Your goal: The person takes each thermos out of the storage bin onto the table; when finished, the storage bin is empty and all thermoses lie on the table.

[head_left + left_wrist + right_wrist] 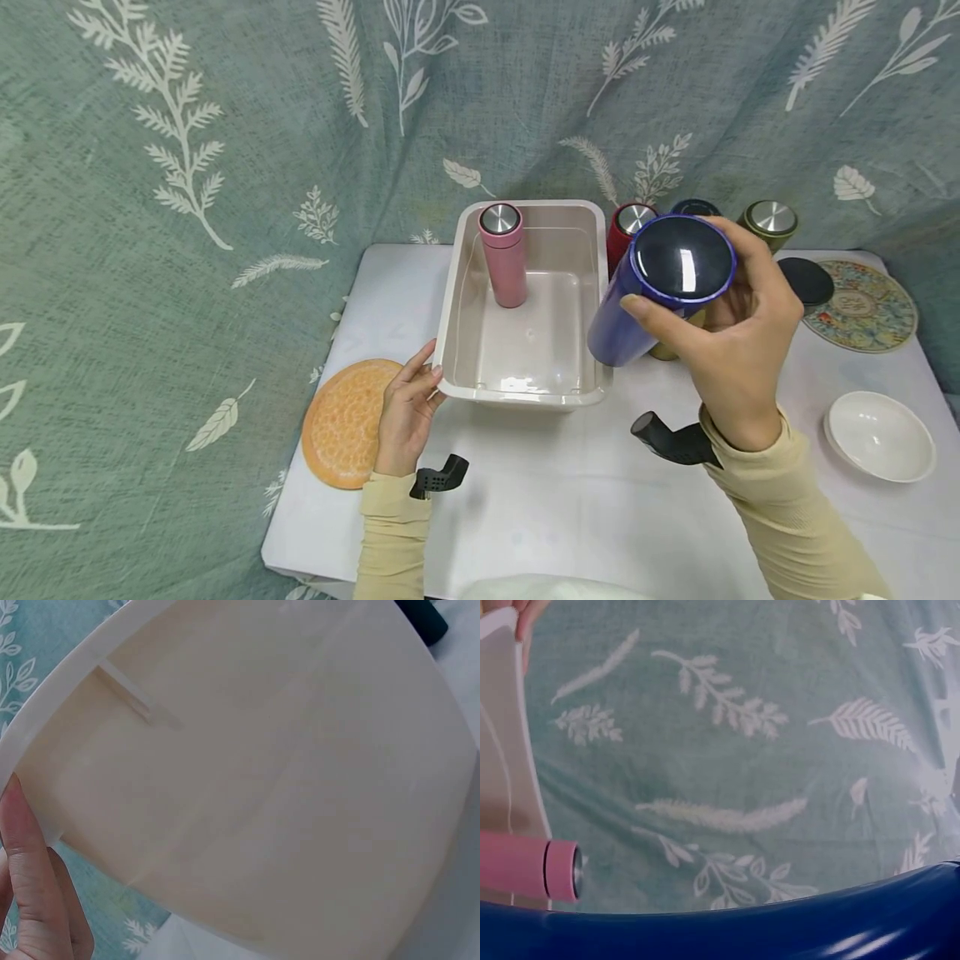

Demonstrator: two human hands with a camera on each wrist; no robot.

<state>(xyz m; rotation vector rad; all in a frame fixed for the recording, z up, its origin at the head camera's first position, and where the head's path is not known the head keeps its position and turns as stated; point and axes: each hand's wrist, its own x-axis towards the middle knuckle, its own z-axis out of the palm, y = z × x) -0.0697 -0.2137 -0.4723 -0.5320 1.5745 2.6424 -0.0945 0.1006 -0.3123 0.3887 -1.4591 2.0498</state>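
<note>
My right hand grips a shiny blue thermos near its black lid, thumb on the near side and fingers round the far side. The bottle leans over the right rim of a beige plastic bin; its curved blue side also fills the bottom of the right wrist view. My left hand holds the bin's front left corner, with fingertips at the rim, as the left wrist view shows beside the bin's outer wall. Inside the bin, a pink thermos with a steel-topped lid stands toward the back left.
Behind the blue thermos are a red thermos, a dark-lidded one and an olive green one. A round patterned mat and a white bowl are at right. An orange round mat lies left, beneath my left hand.
</note>
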